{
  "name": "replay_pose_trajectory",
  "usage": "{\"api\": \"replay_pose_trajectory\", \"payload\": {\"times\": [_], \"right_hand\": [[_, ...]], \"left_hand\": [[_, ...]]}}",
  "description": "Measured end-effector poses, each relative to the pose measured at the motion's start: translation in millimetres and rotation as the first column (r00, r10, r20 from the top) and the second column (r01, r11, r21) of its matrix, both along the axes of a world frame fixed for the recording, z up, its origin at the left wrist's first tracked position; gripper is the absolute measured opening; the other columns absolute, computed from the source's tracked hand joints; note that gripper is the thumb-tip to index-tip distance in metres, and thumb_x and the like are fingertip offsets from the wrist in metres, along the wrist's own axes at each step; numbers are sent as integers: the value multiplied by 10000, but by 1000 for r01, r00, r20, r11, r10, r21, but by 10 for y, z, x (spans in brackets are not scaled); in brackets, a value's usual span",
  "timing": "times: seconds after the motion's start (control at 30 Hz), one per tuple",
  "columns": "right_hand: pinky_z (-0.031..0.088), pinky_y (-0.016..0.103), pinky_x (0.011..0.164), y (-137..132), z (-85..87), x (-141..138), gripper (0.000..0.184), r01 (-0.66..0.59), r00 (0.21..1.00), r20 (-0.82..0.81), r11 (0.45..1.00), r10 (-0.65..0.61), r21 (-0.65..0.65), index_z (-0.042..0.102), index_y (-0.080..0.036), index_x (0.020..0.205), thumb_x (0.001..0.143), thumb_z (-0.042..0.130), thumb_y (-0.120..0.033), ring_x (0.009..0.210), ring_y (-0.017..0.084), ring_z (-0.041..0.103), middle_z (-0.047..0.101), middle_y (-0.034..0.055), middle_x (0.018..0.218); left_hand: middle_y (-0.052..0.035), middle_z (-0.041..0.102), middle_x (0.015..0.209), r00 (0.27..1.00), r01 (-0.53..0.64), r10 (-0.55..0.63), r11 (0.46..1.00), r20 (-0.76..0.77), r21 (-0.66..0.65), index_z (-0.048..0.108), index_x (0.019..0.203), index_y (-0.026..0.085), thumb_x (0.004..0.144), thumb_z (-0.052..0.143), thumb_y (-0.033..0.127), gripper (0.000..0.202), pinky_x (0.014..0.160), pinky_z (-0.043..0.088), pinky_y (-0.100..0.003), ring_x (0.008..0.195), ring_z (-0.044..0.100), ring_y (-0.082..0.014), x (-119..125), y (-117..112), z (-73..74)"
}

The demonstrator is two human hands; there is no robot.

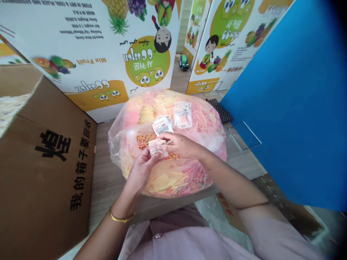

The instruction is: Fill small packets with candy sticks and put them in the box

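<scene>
A small printed packet [155,146] is pinched between the thumb and fingers of my left hand [143,165]. My right hand [181,145] is closed at the packet's right edge, its fingers partly covering it. Below both hands lies a large clear plastic bag [130,141], filled with thin pink, yellow and orange candy sticks [202,117]. Through its opening, more sticks [145,141] show around the packet. Just beyond my right fingers, a small stack of printed packets [162,125] rests on the bag. Farther right sits a second stack of packets [182,115].
An open brown carton [62,162] stands close on the left. Printed white candy boxes [92,47] rise behind the bag. On the right is a blue panel [284,108] with a wire handle [248,135]. Green tape [183,62] and a black textured object [221,110] lie on the table [105,180].
</scene>
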State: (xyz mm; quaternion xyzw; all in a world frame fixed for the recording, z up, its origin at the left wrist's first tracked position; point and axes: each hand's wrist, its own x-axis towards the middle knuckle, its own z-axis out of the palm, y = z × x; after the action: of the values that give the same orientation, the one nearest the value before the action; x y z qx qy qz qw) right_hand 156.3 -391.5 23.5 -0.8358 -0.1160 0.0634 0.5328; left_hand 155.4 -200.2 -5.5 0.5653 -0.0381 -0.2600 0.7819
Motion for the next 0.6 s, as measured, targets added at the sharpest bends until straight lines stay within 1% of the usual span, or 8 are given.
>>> {"api": "replay_pose_trajectory", "payload": {"times": [0.07,0.17,0.23,0.3,0.4,0.5,0.53,0.6], "right_hand": [[474,288,890,19,-13,-19,240,-2,1000,15,1000,1,28,686,-170,1044,967,578,-370,986,168,653,725,32,1049],[473,289,891,-252,-4,19,236,119,991,66,993,-120,24,694,-182,1028,977,558,-367,999,175,657,726,34,1058],[474,307,892,-573,-9,99,198,255,963,108,966,-248,-50,692,-182,1032,956,561,-311,999,190,652,723,47,1060],[474,330,889,-887,-38,219,175,367,927,145,913,-345,-176,691,-183,1017,941,559,-269,984,207,643,724,56,1041],[466,346,903,-1170,-119,435,188,420,907,165,851,-387,-316,691,-177,1046,943,543,-230,986,215,640,720,72,1094],[459,339,908,-1191,-191,606,186,413,910,162,810,-380,-416,691,-156,1060,945,554,-208,994,218,636,710,96,1113],[456,341,918,-1157,-205,637,192,438,898,188,778,-398,-450,688,-144,1081,934,579,-203,1013,227,627,698,114,1138],[437,359,975,-1043,-218,650,273,540,841,304,676,-447,-501,672,-111,1165,906,628,-183,1105,260,591,649,163,1232]], "left_hand": [[-50,752,1225,999,-12,8,997,48,74,742,1129,232,803,825,389,371,954,573,-336,1110,695,-219,-11,7,-31],[-65,701,1336,996,-43,29,984,83,171,728,1188,250,826,792,453,420,940,571,-330,1206,653,-241,-8,55,-41],[-74,695,1343,995,-57,40,979,88,194,736,1183,248,820,792,476,433,969,563,-345,1225,647,-250,-7,82,-28],[-85,729,1261,996,-59,45,981,78,183,760,1118,224,802,801,494,417,991,556,-370,1166,675,-249,-14,83,-16],[-84,758,1152,996,-68,59,986,62,153,770,1058,203,787,811,500,404,987,560,-384,1081,697,-232,-38,45,-25],[-84,760,1147,996,-72,62,984,63,163,769,1062,202,786,807,516,419,962,562,-365,1071,695,-224,-55,18,-56],[-84,759,1156,996,-71,61,983,63,170,769,1067,204,784,807,526,430,958,560,-357,1074,694,-222,-57,18,-67],[-79,758,1163,996,-73,63,981,60,177,769,1064,210,773,810,540,443,947,560,-344,1067,692,-214,-56,29,-84]]}}
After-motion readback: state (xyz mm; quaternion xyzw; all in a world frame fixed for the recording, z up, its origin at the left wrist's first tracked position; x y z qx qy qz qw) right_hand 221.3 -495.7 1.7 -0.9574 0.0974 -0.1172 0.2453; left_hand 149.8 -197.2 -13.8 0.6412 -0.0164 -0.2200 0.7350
